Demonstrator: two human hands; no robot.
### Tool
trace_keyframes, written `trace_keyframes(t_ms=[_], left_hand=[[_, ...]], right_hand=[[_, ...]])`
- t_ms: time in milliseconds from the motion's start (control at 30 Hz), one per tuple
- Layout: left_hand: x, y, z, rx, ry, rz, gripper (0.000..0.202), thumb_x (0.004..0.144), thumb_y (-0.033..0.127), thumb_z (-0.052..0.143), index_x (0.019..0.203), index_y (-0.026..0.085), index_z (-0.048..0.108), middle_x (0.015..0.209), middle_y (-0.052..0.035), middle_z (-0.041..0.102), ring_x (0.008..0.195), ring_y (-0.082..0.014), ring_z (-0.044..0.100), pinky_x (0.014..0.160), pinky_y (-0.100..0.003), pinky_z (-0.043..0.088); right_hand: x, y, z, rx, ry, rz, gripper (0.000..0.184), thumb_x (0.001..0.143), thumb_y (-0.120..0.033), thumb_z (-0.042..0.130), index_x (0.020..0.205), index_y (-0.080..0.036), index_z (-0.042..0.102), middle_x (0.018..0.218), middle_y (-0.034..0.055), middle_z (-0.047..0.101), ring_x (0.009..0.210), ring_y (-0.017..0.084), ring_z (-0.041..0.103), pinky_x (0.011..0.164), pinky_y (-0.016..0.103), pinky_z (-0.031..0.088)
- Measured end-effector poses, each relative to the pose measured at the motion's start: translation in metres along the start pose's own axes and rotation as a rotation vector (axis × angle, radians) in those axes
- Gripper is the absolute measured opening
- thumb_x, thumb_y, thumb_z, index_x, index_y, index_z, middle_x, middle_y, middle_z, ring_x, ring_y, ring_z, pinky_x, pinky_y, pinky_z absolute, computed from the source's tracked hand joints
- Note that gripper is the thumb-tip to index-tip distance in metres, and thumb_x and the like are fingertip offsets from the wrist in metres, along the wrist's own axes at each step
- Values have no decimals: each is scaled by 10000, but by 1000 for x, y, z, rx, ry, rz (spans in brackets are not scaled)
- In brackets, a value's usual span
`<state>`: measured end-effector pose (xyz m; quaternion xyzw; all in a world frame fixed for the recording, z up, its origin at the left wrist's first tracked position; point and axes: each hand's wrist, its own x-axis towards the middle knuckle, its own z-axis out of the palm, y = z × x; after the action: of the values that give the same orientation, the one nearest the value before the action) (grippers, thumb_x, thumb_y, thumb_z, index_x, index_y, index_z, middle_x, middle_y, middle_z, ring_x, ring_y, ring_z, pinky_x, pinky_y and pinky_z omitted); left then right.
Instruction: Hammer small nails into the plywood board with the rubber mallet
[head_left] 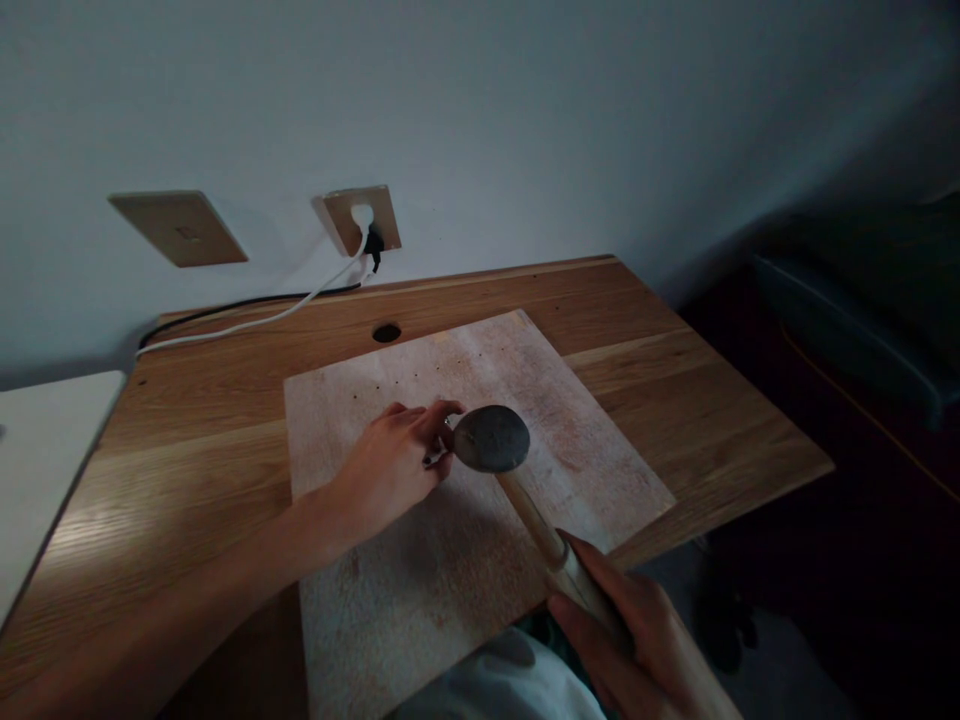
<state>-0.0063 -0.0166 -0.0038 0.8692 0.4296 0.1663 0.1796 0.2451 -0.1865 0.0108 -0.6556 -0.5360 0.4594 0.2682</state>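
The board (420, 600), flat and four-cornered, has a pale, mottled, brown-tinged face with a row of small dark dots (416, 375); it lies on a wood-grained surface (645, 385), below both hands. The right hand (637, 625) grips a hammer (534, 515) by its smooth, pale handle (581, 585); the rounded, dull grey head (493, 438) is beyond that hand, just beside the left hand (401, 450), whose bent fingers hold a small shiny metal piece (433, 459), mostly hidden.
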Motion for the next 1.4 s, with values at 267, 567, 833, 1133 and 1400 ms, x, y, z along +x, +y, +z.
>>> trace_keyframes(t_ms=[267,567,833,1133,1400], left_hand=[[0,-1,1,-9,11,10,505,830,59,645,1305,229,619,1037,-23,825,917,-238,778,947,-429,577],[0,-2,2,-24,-13,27,507,866,72,613,1346,235,590,970,2,806,901,-215,781,966,-428,561],[1,0,-9,-58,-22,-8,483,858,196,746,1318,220,603,1051,-35,796,1002,-254,764,978,-448,567],[22,-30,-40,64,-82,87,238,886,128,591,1066,218,718,1111,-61,771,1076,-250,729,1004,-401,557],[30,-23,-26,209,-211,38,275,850,115,590,1082,211,704,984,-64,776,909,-253,744,800,-348,564]], right_hand=[[3,10,3,-48,26,-97,569,1009,-593,646,1400,-185,708,761,58,700,648,217,684,593,311,614],[-2,-2,3,120,73,92,666,1013,-671,580,1452,-175,651,550,-52,530,436,142,503,424,250,427],[-5,2,5,113,163,122,724,943,-741,635,1417,-195,688,628,-23,586,477,155,558,431,261,459],[-1,9,0,127,40,105,663,979,-666,636,1429,-180,664,524,-67,490,426,148,497,394,246,429],[-1,15,2,124,52,78,661,1014,-632,605,1467,-151,633,526,-76,472,429,142,499,401,245,438]])
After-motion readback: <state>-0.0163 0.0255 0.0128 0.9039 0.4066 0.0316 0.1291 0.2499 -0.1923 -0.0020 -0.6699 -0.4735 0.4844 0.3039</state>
